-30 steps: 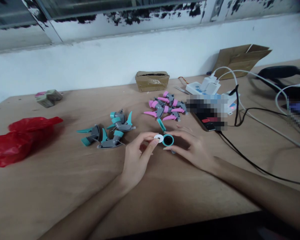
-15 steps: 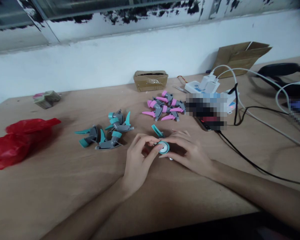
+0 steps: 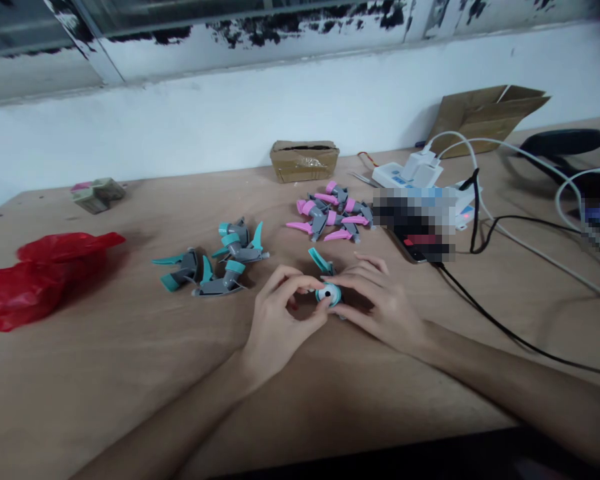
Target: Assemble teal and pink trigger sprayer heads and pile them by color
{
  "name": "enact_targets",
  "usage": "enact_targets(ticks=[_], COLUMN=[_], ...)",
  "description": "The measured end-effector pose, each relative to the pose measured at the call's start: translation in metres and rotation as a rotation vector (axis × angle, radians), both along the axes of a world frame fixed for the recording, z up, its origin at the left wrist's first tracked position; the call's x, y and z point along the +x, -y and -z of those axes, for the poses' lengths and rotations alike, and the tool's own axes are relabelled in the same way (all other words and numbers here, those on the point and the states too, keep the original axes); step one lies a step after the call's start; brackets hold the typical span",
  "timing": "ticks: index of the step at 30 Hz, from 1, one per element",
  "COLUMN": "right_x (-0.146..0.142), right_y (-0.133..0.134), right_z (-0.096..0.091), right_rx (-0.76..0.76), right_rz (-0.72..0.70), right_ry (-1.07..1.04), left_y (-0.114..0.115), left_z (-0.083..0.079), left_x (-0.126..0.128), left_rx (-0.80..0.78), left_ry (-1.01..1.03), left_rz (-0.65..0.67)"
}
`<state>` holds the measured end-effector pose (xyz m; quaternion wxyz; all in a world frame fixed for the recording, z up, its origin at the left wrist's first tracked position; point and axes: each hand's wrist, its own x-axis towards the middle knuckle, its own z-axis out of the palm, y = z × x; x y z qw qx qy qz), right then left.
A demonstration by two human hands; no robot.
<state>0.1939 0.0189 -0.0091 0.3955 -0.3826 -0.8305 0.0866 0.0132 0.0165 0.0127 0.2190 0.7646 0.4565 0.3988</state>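
My right hand (image 3: pixel 385 303) grips a teal and grey spray trigger head (image 3: pixel 326 280), collar end facing me, its teal lever sticking up behind. A small white washer (image 3: pixel 327 293) sits in the teal collar. My left hand (image 3: pixel 280 320) pinches at the collar's edge, thumb and forefinger pressed against the washer. Both hands rest on the wooden table (image 3: pixel 130 373) near its middle.
A heap of teal trigger heads (image 3: pixel 220 260) lies left of my hands, a heap of pink ones (image 3: pixel 330 213) behind. A red plastic bag (image 3: pixel 40 273) lies far left. A small cardboard box (image 3: pixel 304 160), power strip (image 3: pixel 415 175), phone and cables occupy the right back.
The white washer, held beside the collar a second ago, now sits inside it. My left fingers have closed in onto the collar and both hands have drawn together.
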Motion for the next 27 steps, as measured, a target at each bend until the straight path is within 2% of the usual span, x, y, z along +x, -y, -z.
enact_targets(ticks=[12, 27], right_x=[-0.0022, -0.0018], right_y=[0.003, 0.0035], right_z=[0.0006, 0.0026], right_rx=[0.102, 0.142], right_rz=[0.037, 0.047], right_ry=[0.034, 0.06], left_y=[0.0075, 0.0098], left_z=[0.0027, 0.0006], left_x=[0.0006, 0.0004], left_rx=[0.093, 0.024], left_ry=[-0.137, -0.201], left_rz=[-0.079, -0.11])
